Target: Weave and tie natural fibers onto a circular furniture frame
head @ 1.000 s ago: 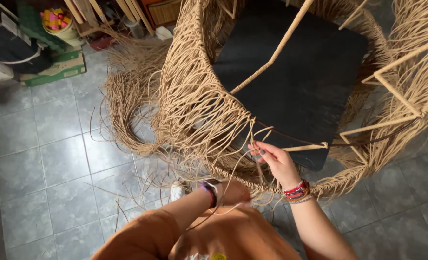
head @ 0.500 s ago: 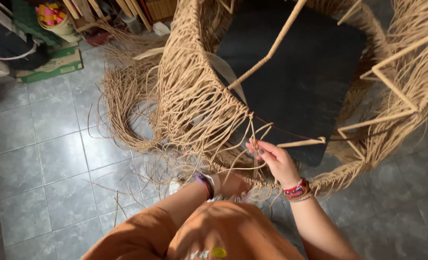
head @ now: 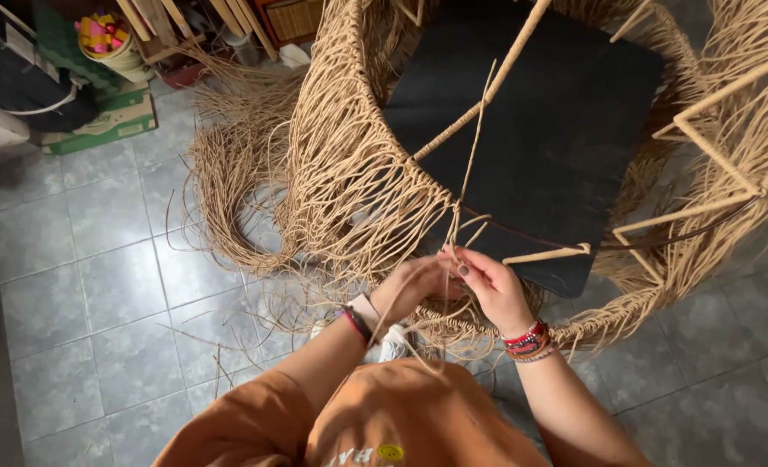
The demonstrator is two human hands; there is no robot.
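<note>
A large round chair frame (head: 721,104) wrapped in tan rope stands in front of me, with a black seat cushion (head: 557,112) inside it. Many loose tan cords (head: 349,190) hang from its rim. My left hand (head: 414,285) and my right hand (head: 492,285) meet at the near rim, both pinching a tan cord (head: 474,156) that rises up over the cushion. Bead bracelets circle my right wrist and a band sits on my left wrist.
A pile of loose tan cord (head: 228,182) lies on the grey tiled floor (head: 81,285) at the left. At the back left are a green box (head: 111,121), a basket of coloured items (head: 107,39) and wooden sticks (head: 150,22).
My left hand has come up from below the rim to join my right hand at the cord. A cord end now stands up over the cushion.
</note>
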